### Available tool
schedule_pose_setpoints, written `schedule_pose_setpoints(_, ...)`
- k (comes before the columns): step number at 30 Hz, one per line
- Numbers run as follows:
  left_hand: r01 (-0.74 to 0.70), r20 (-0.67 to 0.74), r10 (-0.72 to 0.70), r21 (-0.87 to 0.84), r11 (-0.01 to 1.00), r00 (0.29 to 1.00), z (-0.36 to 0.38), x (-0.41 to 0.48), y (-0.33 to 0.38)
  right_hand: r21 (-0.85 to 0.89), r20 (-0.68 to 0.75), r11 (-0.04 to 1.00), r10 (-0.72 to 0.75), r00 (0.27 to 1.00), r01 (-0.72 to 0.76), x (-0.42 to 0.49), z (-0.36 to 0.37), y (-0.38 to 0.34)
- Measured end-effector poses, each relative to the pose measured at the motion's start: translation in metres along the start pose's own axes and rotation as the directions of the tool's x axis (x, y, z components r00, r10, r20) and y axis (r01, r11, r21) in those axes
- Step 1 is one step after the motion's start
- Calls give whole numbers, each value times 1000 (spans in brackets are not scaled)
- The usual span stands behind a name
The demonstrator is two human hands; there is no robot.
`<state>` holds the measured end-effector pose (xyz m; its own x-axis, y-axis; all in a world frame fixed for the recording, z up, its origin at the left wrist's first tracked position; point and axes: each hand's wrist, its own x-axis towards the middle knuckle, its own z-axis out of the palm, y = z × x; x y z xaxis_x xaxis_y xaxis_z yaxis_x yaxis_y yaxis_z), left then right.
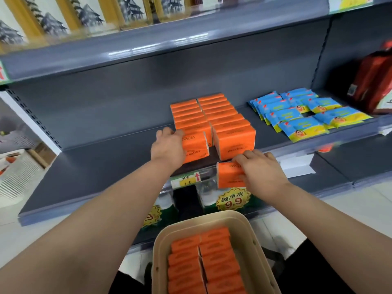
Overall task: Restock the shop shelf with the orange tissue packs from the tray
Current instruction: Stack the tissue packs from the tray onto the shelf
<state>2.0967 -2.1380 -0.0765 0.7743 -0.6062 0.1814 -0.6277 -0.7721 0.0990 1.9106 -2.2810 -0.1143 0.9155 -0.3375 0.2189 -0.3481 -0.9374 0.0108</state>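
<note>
Orange tissue packs point(220, 115) are stood in two rows on the grey shelf point(101, 162), the front left pack point(196, 145) gripped by the left hand point(167, 145). A loose pack point(230, 176) is held at the shelf lip by the right hand point(262, 168); more are lined in the beige tray point(197, 221).

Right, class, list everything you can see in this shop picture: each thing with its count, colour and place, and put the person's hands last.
shelf: one, grey, across the middle
shelved tissue packs: two rows, orange, standing mid-shelf
front-left pack: one, orange, front of the left row, gripped
loose pack: one, orange, held in front of the shelf edge
tray: one, beige, bottom centre
tray packs: two rows, orange, inside the tray
packets: about ten, blue and yellow, right part of the shelf
bag: one, red, far right
price sign: one, yellow, below the shelf edge
basket: one, white, far left
left hand: grips the front-left pack
right hand: holds the loose pack
</note>
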Motion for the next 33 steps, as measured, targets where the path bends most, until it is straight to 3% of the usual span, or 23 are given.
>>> schedule_pose_setpoints(11, 40, -70, -42, -37, 999, 997, 42, 43, 20, 67, 6, 997, -26, 1000, 25, 23, 4, 9)
schedule_pose_setpoints(18, 18, -170, -71, -296, 955, 983, 23, 24, -7, 139, -33, 981, -132, 991, 135, 46, -12, -30)
schedule_pose_setpoints(22, 31, -205, -104, -331, 943, 973, 7, 6, -36, 164, -87, 967, -182, 979, 195, 77, -21, -60)
schedule_pose_setpoints(27, 19, -104, -51, -291, 957, 993, 5, -7, -55, 123, -79, 978, -162, 984, 170, 112, -17, -77)
schedule_pose_setpoints(33, -37, -9, 36, -376, 926, 999, 20, -18, -49, 36, -20, 995, -97, 995, 97, 119, 0, -75)
